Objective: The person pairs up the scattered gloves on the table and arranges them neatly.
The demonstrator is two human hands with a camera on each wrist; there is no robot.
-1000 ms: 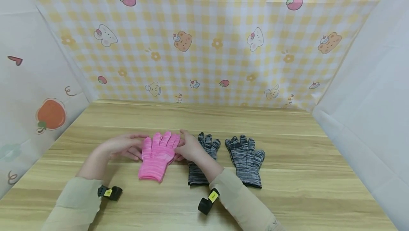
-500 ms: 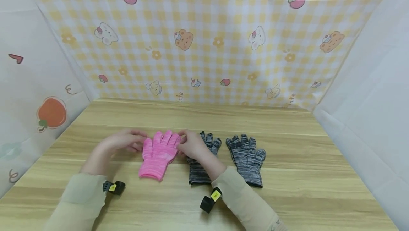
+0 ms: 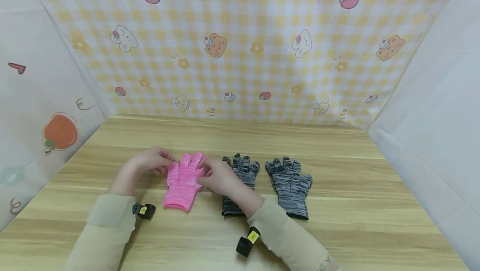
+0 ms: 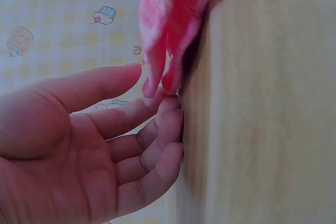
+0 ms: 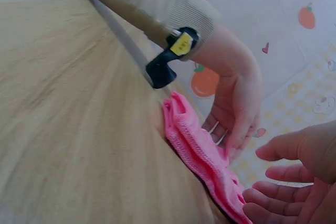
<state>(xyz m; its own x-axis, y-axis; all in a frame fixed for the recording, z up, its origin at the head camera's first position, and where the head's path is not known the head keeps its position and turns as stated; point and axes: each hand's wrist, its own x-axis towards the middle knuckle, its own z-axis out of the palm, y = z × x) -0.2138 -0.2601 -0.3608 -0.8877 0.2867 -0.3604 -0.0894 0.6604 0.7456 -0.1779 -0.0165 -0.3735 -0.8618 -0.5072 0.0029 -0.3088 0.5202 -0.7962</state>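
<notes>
A pink knit glove (image 3: 183, 183) lies on the table with its fingers pointing away and its cuff nearest me. Layered folds show at its cuff in the right wrist view. My left hand (image 3: 153, 160) is at its left edge, fingers loosely bent; in the left wrist view (image 4: 100, 140) the fingertips touch the tip of a glove finger while the thumb stays apart. Over the glove's right side reaches my right hand (image 3: 221, 175), its thumb and fingers spread in the right wrist view (image 5: 299, 182). It partly covers a grey-black striped glove (image 3: 243, 173).
Another grey-black striped glove (image 3: 290, 187) lies flat to the right. The wooden table (image 3: 356, 229) ends at a yellow checked cloth backdrop (image 3: 240, 71), with white cloth on both sides. Each wrist wears a black camera band (image 3: 245, 244).
My right hand has moved left, from the pink glove's right edge to over its fingers. My left hand has shifted slightly right and away from me. The gloves stay put.
</notes>
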